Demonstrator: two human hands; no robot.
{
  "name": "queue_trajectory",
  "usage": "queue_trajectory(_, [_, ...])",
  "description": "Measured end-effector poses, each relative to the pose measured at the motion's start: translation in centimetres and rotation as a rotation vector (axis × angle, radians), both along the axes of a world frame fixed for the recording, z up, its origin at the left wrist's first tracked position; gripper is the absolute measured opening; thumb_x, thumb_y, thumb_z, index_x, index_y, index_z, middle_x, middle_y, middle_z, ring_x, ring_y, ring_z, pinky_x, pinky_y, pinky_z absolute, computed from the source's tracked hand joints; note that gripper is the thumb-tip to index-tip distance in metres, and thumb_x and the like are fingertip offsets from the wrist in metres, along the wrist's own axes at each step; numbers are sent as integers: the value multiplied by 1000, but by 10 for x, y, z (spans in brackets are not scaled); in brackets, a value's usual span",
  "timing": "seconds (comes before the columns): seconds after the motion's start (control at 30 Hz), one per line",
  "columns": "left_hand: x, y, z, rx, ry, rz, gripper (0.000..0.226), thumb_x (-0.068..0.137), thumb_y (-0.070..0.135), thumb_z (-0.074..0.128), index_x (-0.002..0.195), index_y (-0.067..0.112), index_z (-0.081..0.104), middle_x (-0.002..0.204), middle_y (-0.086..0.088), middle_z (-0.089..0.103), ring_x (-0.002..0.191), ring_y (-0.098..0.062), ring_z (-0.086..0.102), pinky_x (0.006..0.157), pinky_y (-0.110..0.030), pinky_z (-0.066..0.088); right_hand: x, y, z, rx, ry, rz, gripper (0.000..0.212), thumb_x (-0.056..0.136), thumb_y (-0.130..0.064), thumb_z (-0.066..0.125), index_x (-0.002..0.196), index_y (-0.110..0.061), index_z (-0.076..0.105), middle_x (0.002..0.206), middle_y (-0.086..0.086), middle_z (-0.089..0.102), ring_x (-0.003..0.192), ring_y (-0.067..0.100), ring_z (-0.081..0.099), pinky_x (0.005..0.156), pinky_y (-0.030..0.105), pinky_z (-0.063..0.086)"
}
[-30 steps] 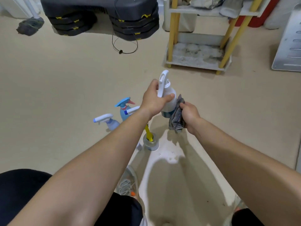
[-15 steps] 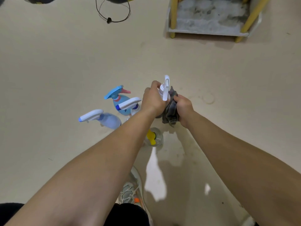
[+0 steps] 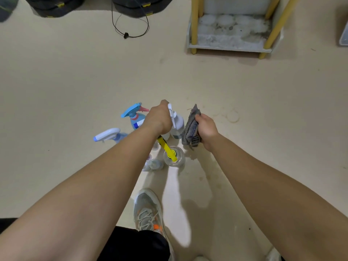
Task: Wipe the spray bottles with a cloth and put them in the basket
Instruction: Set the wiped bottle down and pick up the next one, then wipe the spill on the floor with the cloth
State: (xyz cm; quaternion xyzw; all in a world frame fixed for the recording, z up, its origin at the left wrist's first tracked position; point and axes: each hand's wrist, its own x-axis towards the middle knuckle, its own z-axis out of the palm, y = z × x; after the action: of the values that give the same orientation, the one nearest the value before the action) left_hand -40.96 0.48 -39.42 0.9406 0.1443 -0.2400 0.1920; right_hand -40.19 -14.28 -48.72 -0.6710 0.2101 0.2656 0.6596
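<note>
The left hand point(image 3: 160, 120) has its fingers point(image 3: 164, 102) clenched around the trigger head of a white plastic spray bottle point(image 3: 177, 126), which it holds upright. Whether the base touches the cream floor point(image 3: 75, 81) cannot be told. The right hand point(image 3: 206, 127) grips a bunched grey striped cloth point(image 3: 190, 128) just beside the bottle's right side; a narrow gap seems to separate them. On the floor by the left wrist stand a pale bottle with a sky-blue trigger point(image 3: 134, 114) and a bluish bottle with a white trigger point(image 3: 107, 134). Nearer the person is a clear bottle with a yellow trigger point(image 3: 172, 157), with small clear bottles point(image 3: 154, 163) just beside it. A grey and orange sneaker point(image 3: 147, 210) rests nearer still. Toward the far side are a dusty grey shelf with yellow legs point(image 3: 231, 44) and a looped black cable point(image 3: 130, 29).
</note>
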Motion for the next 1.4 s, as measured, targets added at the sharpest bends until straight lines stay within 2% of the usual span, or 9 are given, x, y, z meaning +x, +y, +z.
queue_trajectory(0.17, [-15,-20,37,134,-282,51,43,98,13,49,140,14,44,132,-12,57,115,-35,57,78,-38,43,-12,-52,8,-124,-88,-107,28,100,-33,54,79,-15,59,81,9,60,77,26,58,75,42,50])
queue_trajectory(0.27, [-18,-55,43,14,-459,7,34,94,16,48,127,21,56,127,-1,60,110,-27,58,87,-38,47,-12,-96,1,-275,-141,-191,26,102,-30,52,80,-15,55,75,6,56,70,26,53,68,35,43])
queue_trajectory(0.5, [-15,-126,-39,-407,-100,123,25,95,19,46,96,23,70,98,2,70,92,-23,66,86,-40,57,8,-170,-50,-654,-249,-135,25,104,-23,39,116,-12,58,110,14,63,100,32,58,76,31,37])
queue_trajectory(0.63, [-5,-132,-90,-606,-44,354,28,90,12,50,77,30,67,84,8,69,87,-25,72,84,-38,59,38,-167,-97,-810,-228,-32,42,105,-21,40,145,-11,44,150,12,41,136,25,39,102,27,31])
queue_trajectory(0.77, [0,-142,-126,-718,-89,561,22,92,9,52,87,23,68,81,5,70,75,-18,66,69,-27,51,61,-139,-144,-1185,-279,272,52,107,-28,31,158,-20,24,167,18,9,154,35,4,124,45,8])
queue_trajectory(1.07, [10,-141,-145,-810,-133,990,24,92,7,49,91,21,70,72,7,68,69,-16,55,67,-28,46,140,-51,-159,-1063,-777,1026,54,104,-36,26,158,-31,22,169,10,8,155,31,7,125,44,9])
queue_trajectory(1.17, [3,-137,-141,-808,-99,992,23,89,7,52,91,19,72,68,7,68,67,-17,53,67,-31,42,108,-55,-154,-997,-904,1243,61,95,-43,20,154,-32,29,166,12,21,153,34,17,124,49,18])
queue_trajectory(1.3, [-15,-135,-133,-761,-42,955,22,79,17,54,78,26,74,86,-5,72,76,-22,56,73,-46,51,15,-76,-151,-894,-918,1391,63,94,-38,19,152,-26,42,163,3,34,153,24,21,126,42,10])
queue_trajectory(1.4, [-35,-130,-130,-791,22,950,22,90,11,51,87,21,70,78,-4,68,65,-22,54,60,-38,47,-60,-104,-165,-854,-1012,1375,37,99,-32,47,135,-29,57,146,5,55,146,33,34,122,48,25])
